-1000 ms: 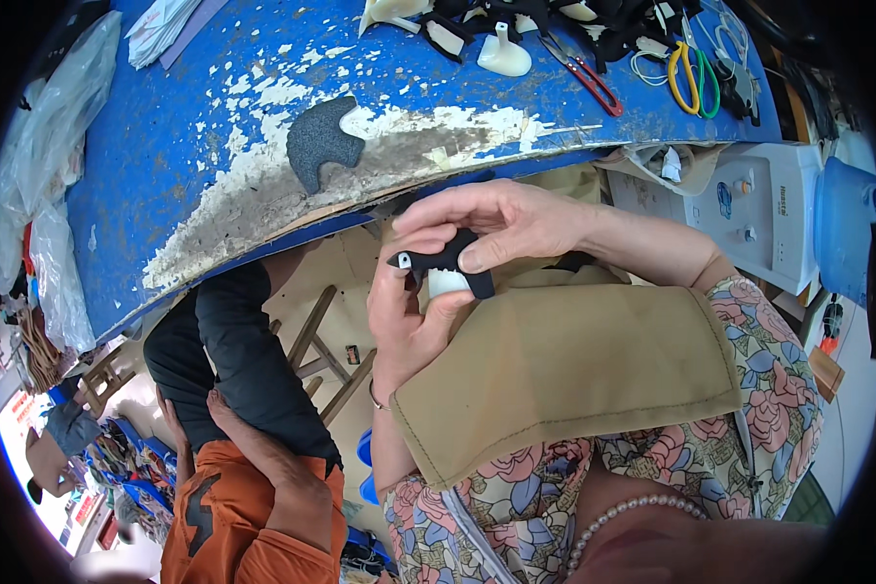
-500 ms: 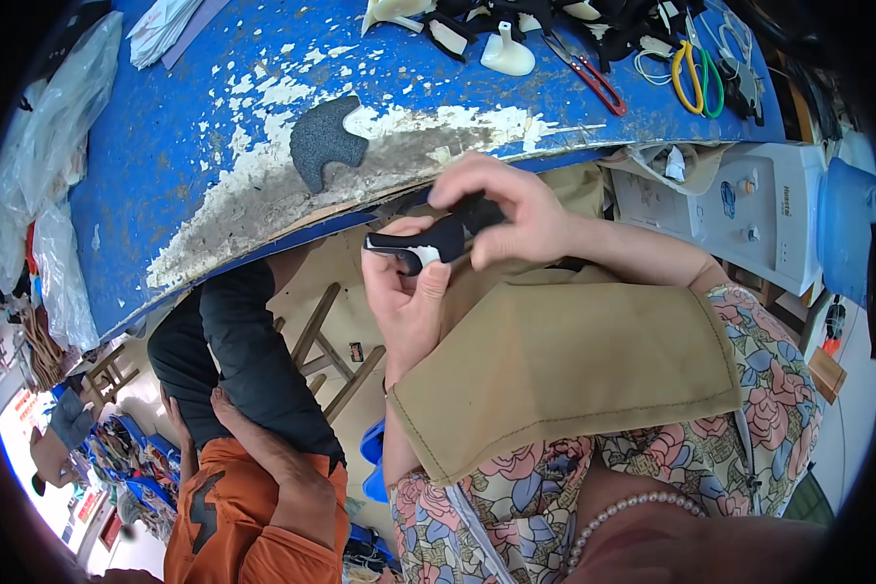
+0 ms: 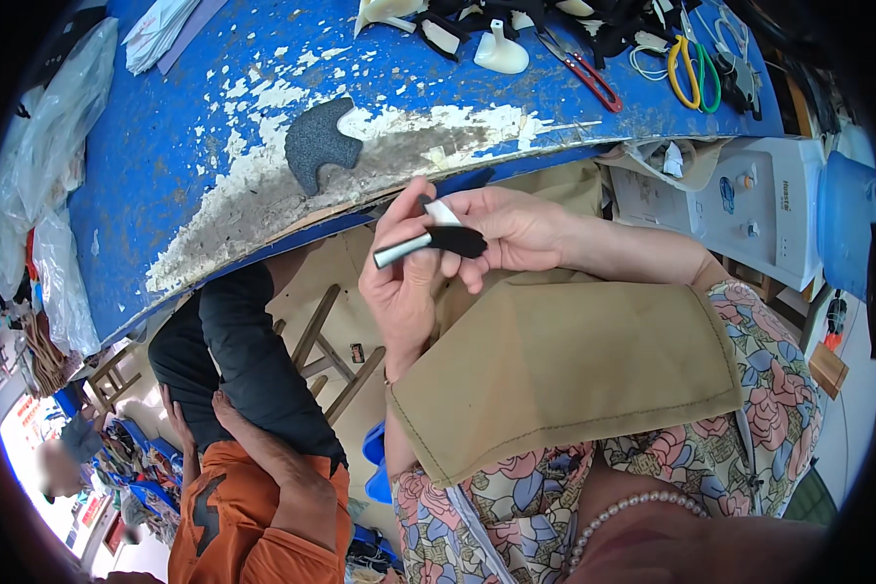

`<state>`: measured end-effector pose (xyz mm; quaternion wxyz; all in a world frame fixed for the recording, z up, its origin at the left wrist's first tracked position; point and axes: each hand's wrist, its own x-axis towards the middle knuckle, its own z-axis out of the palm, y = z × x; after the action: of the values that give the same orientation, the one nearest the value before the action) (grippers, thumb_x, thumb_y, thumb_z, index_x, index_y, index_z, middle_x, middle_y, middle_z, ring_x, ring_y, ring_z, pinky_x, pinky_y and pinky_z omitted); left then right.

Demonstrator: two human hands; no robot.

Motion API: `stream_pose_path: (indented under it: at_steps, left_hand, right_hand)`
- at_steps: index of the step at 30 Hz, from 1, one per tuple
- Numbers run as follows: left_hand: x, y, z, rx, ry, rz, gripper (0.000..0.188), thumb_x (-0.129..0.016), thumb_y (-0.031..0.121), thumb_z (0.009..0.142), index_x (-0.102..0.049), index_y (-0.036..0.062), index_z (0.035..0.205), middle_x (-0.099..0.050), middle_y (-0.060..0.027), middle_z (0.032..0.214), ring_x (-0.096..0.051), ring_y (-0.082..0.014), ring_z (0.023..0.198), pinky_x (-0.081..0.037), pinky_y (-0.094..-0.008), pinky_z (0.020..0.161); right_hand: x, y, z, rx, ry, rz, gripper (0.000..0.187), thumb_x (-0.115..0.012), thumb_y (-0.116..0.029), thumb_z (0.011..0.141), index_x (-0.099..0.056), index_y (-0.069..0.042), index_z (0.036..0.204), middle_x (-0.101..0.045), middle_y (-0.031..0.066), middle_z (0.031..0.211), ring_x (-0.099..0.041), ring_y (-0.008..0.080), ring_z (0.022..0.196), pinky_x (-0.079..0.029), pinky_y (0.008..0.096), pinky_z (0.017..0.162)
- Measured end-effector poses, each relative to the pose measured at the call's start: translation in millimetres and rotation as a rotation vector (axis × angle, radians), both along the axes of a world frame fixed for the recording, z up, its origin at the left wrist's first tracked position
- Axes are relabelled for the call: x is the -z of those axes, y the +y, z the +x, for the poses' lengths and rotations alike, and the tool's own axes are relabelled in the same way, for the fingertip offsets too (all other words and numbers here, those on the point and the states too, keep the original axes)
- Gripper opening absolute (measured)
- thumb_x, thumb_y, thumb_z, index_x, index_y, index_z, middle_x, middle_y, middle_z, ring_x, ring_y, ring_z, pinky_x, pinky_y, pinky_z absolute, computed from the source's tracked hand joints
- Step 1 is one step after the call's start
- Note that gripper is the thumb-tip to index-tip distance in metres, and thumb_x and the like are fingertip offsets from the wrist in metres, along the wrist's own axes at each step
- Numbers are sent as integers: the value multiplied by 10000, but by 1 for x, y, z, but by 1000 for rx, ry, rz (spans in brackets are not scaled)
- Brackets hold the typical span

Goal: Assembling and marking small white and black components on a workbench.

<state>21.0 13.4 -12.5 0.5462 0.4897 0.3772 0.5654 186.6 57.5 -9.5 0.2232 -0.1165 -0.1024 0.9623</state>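
Over my apron, just off the table's front edge, I hold a high shoe heel (image 3: 456,240) partly covered in black material. A pale face and a pale narrow end show on it. The fingers and thumb of my left hand (image 3: 399,297) are closed round its left side. My right hand (image 3: 521,229) has its fingertips closed on the right side. Part of the heel is hidden by my fingers. On the table beyond lies a dark grey, curved, notched piece (image 3: 322,146). A bare cream heel (image 3: 501,54) stands farther back.
Several black-and-cream pieces (image 3: 440,39) are heaped at the back of the worn blue table (image 3: 195,117). Red-handled snips (image 3: 594,82) and yellow-and-green-handled scissors (image 3: 691,78) lie at right. A seated person in an orange shirt (image 3: 263,496) is close on my left. A white water dispenser (image 3: 779,204) stands at right.
The heel has been turned in my hands, so its pale face and narrow end now show differently. My right hand has come down from above it to grip its right side.
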Motion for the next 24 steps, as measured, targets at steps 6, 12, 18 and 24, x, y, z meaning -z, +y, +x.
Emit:
stream_pose_path:
  at_steps: [6, 12, 18, 24]
  left_hand:
    - [4, -4, 2, -228, -35, -174, 196, -582, 143, 893, -562, -3, 1022, -555, -132, 1171, -527, -177, 1036, -411, -305, 902]
    - [-6, -6, 10, -248, 184, -64, 233, -590, 149, 890, -561, 0, 1067, -554, -98, 1106, -531, -166, 989, -426, -293, 865]
    - [-5, -8, 12, -322, 283, 43, 385, -607, 212, 882, -524, -35, 1165, -551, -116, 1086, -529, -161, 931, -458, -286, 777]
    - [-13, -2, 16, -317, 643, 258, 461, -600, 206, 877, -476, -44, 1245, -525, -190, 1176, -548, -290, 1038, -470, -328, 839]
  right_hand:
    - [-21, 5, 10, 347, -632, 554, 349, -596, -84, 863, -496, 7, 1185, -611, 38, 927, -572, 76, 818, -477, 223, 755]
    - [-26, 6, 2, 279, -621, 605, 572, -681, 55, 733, -434, 5, 1246, -608, 27, 931, -566, 70, 848, -473, 206, 761]
    - [-20, 6, 0, 246, -621, 585, 453, -669, 92, 723, -522, 0, 1141, -613, 30, 943, -571, 59, 841, -475, 208, 742]
    - [-15, -8, -7, 439, -701, 771, 341, -652, 80, 749, -556, -4, 1066, -617, 33, 946, -571, 58, 826, -475, 220, 731]
